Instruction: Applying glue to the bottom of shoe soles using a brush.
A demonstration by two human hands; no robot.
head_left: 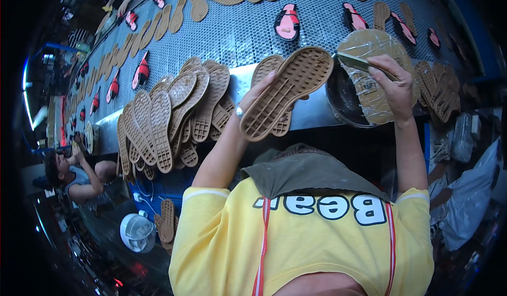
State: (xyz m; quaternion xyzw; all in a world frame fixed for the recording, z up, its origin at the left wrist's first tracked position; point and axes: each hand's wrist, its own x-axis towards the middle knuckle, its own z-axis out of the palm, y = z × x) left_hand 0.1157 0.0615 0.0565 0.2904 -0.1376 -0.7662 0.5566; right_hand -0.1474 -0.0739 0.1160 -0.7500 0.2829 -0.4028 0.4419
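My left hand grips a brown shoe sole, tilted with its gridded side facing up. The fingers behind the sole are hidden. My right hand is closed round the handle of a flat brush, whose tip is near the toe end of the sole; I cannot tell whether they touch. Below the brush stands a round dark bowl, partly covered by a brown, tape-wrapped lid. Another sole lies behind the held one.
Left of me, a heap of brown soles overhangs the bench edge; more soles lie at the right. Soles and pink-and-black sandals line the textured conveyor belt. A white fan and a co-worker are at lower left.
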